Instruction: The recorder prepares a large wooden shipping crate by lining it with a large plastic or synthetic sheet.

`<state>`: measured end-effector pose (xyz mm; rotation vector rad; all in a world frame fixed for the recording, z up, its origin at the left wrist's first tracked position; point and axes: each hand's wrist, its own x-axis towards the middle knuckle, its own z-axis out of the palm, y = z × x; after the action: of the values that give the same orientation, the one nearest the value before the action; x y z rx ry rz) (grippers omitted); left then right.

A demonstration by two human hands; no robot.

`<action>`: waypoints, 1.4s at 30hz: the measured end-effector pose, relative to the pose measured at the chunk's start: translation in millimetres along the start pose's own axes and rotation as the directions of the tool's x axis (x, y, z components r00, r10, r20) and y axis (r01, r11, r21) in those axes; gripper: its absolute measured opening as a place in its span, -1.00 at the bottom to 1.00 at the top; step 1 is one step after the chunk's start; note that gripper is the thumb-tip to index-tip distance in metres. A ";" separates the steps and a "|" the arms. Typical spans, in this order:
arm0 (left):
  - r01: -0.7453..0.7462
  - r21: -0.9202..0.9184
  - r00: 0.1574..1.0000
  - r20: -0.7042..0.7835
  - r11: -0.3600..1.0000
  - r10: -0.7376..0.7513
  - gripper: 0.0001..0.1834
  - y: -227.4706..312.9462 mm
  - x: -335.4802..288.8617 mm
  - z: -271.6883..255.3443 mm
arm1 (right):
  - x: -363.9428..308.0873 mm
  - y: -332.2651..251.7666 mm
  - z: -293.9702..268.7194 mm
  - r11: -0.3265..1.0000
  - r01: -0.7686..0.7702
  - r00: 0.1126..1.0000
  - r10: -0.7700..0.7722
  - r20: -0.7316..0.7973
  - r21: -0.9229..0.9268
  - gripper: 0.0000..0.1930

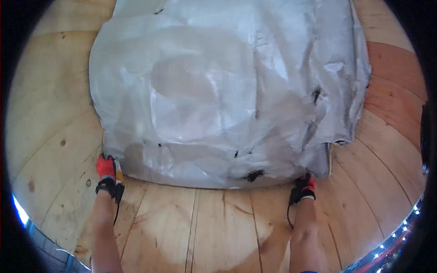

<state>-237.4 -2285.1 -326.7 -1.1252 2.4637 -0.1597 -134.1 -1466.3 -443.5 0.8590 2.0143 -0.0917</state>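
Silvery sheeting (205, 109) is lying on wooden planks (223, 227), mostly spread imo, right side not yet flat; my left hand (107, 169) and right hand (303, 187) are touching its near edge, can't tell if pinching.

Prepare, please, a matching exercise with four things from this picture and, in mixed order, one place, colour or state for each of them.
Things:
1. Sheet
2. Left hand
3. Right hand
4. Boards

Places, colours, states:
A. at the sheet's near edge, by the left corner
B. wooden, mostly pale
C. silvery grey, wrinkled, with dark marks
D. at the sheet's near edge, toward the right corner

Right pairs: 1-C, 2-A, 3-D, 4-B
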 end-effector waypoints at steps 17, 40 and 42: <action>-0.492 0.052 0.743 0.546 0.869 0.388 -0.06 229.9 -161.6 47.3 | -127.3 -306.6 -84.0 0.471 0.881 0.469 -0.881 0.052 0.034 -0.37; -0.696 0.297 0.647 0.654 0.654 0.392 -0.50 180.8 -151.6 6.9 | -18.4 -61.3 -108.0 0.778 0.414 0.858 -0.507 -0.084 -0.472 -0.04; -0.651 0.278 0.683 0.621 0.707 0.384 -0.51 158.3 -143.5 -1.2 | 34.9 -24.0 -54.7 0.782 0.393 0.913 -0.393 0.107 -0.485 -0.09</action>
<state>-264.4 -2073.2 -321.5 -0.1453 1.9718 -0.2329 -199.9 -1444.9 -445.0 0.0999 2.0523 0.1915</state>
